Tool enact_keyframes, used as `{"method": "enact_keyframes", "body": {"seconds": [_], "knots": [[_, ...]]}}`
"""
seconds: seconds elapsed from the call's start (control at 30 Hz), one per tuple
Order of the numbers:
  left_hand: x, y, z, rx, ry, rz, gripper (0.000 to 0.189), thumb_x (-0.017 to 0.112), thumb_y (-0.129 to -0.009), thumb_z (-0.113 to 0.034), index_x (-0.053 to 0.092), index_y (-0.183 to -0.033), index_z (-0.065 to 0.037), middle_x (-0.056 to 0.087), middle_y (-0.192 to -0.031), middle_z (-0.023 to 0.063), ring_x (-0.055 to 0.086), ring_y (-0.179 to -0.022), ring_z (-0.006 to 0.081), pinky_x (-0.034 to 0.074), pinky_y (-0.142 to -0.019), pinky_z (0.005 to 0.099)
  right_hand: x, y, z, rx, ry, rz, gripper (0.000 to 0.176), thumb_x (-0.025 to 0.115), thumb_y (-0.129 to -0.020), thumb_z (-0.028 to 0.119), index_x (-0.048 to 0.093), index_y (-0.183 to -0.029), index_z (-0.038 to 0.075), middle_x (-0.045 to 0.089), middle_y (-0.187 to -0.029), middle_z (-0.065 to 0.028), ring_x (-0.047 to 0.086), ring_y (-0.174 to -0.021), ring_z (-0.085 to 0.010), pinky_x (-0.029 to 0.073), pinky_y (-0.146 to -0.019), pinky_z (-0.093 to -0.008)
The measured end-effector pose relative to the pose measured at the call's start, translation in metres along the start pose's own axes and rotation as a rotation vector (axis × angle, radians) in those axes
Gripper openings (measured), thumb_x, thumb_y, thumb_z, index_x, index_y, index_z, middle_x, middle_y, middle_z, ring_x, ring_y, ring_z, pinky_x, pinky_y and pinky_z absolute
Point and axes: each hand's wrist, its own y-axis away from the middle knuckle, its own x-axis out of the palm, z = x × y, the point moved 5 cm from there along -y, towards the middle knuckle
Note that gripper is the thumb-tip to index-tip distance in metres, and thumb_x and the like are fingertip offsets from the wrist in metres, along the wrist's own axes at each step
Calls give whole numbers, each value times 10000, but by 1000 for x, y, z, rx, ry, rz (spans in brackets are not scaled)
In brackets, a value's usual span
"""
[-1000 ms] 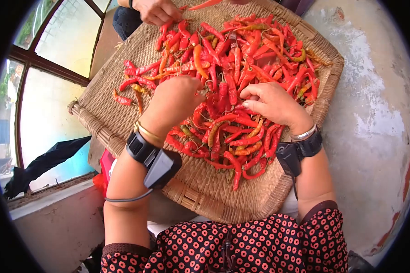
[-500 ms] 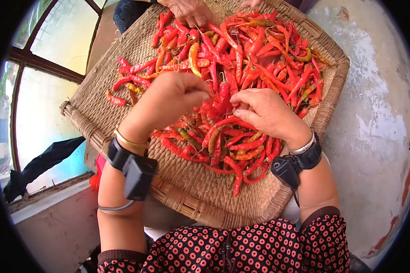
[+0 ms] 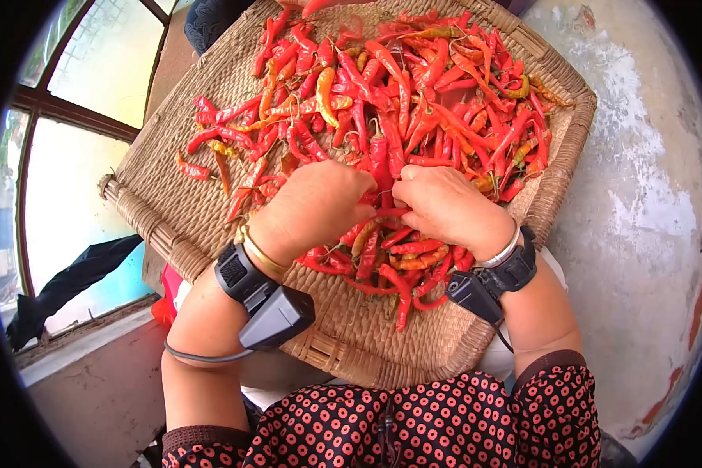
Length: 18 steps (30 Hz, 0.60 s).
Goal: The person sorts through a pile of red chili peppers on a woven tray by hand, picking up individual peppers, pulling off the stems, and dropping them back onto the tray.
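Observation:
My left hand (image 3: 320,196) is closed, its thumb and fingers pinched together over the red chili peppers (image 3: 460,117). Facing it, my right hand (image 3: 448,204) is closed too, with bent fingertips. A red chili pepper (image 3: 390,211) spans the small gap between the two hands, and both sets of fingertips meet it; its ends are hidden. Just beyond the gap lies a thicker dark red chili pepper (image 3: 380,160). Nearer my body, more red and orange chili peppers (image 3: 417,263) rest below my hands.
A wide woven basket tray (image 3: 203,207) with a thick rim carries all the peppers. Another person's hand is partly cut off at the top edge, by a red pepper (image 3: 320,6). A framed window (image 3: 86,187) stands left; a patchy pale surface (image 3: 632,187) lies right.
My left hand has come down and turned inward, and my right hand has lowered slightly. The other person's hand has moved up, mostly out of view.

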Motion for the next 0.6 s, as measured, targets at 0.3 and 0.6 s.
{"method": "enact_keyframes", "body": {"seconds": [0.3, 0.6], "knots": [[-10, 2, 5, -44, 618, 109, 152, 611, -795, -136, 583, -895, -25, 608, -716, 40, 569, -632, 101, 447, -549, 236, -29, -3, -15, 261, -913, -98, 82, 599, -795, 99, 584, -777, 21, 568, -648, -17, 510, -554, -68, 426, -537, -220], [-31, 0, 16, -138, 1265, -72, 75, 585, -838, -166, 571, -828, -93, 543, -656, -58, 472, -515, 5, 369, -465, 143, -43, 3, -30, 348, -1305, -558, 220, 561, -858, 222, 582, -925, 13, 583, -720, -26, 541, -626, -70, 450, -569, -194]]}}
